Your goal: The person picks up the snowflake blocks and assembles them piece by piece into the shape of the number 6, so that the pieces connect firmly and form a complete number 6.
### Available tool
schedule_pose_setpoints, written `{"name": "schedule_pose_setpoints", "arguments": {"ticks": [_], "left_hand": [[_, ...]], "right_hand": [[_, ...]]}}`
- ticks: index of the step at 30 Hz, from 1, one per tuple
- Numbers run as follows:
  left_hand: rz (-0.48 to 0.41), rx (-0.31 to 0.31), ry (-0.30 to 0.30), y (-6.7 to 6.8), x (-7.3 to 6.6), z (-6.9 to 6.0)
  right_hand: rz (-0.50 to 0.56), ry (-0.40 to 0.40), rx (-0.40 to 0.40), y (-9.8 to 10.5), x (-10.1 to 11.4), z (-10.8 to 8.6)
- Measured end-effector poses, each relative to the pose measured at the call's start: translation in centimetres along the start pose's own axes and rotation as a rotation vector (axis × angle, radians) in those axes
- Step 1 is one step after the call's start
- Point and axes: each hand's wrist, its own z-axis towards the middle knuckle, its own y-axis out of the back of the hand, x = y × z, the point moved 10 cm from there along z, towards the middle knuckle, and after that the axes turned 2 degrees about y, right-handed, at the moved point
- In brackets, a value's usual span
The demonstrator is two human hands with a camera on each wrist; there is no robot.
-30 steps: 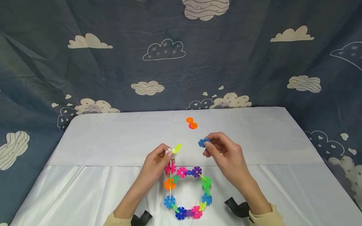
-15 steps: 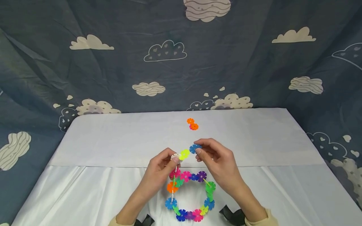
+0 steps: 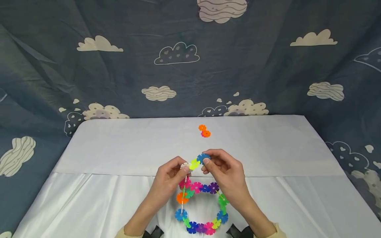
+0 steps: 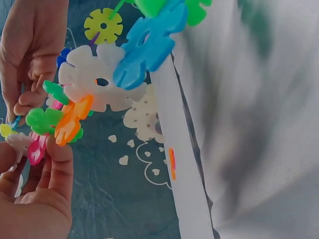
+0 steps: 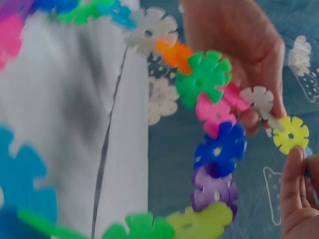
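Note:
My left hand (image 3: 169, 178) pinches a white snowflake disc (image 3: 185, 165), notched round its rim, between thumb and fingers. A yellow snowflake disc (image 3: 194, 164) is slotted into the white one and points to the right. With thumb and fingers my right hand (image 3: 230, 175) grips a blue snowflake disc (image 3: 203, 158), its edge at the yellow disc; whether the slots interlock I cannot tell. From the left hand hangs a ring of linked, many-coloured snowflake discs (image 3: 181, 215). In the right wrist view, the white disc (image 5: 258, 99) joins the pink part of the ring.
Two orange discs (image 3: 206, 133) lie farther back on the white-covered table (image 3: 134, 142), with a bit of pink under one. A dark curtain with cloud prints (image 3: 178, 76) hangs behind the table. Black straps (image 3: 240, 232) show near both wrists.
My right hand has moved left and slightly down, bringing the blue disc to the yellow one. The left hand has shifted slightly right, and the yellow disc has turned to face the camera.

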Motion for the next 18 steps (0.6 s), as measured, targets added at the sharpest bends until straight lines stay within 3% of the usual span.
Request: {"name": "schedule_pose_setpoints", "arguments": {"ticks": [9,13,18], "left_hand": [[-0.012,-0.034,-0.101,0.23,-0.60,-0.31],[0.012,-0.061,-0.105,0.32,-0.43,-0.26],[0.046,-0.126,-0.062,0.89,0.17,-0.08]], "right_hand": [[0.000,0.011,0.007,-0.74,-0.06,-0.05],[-0.002,0.011,0.006,-0.62,-0.19,-0.01],[-0.040,-0.019,0.038,-0.41,-0.95,0.25]]}}
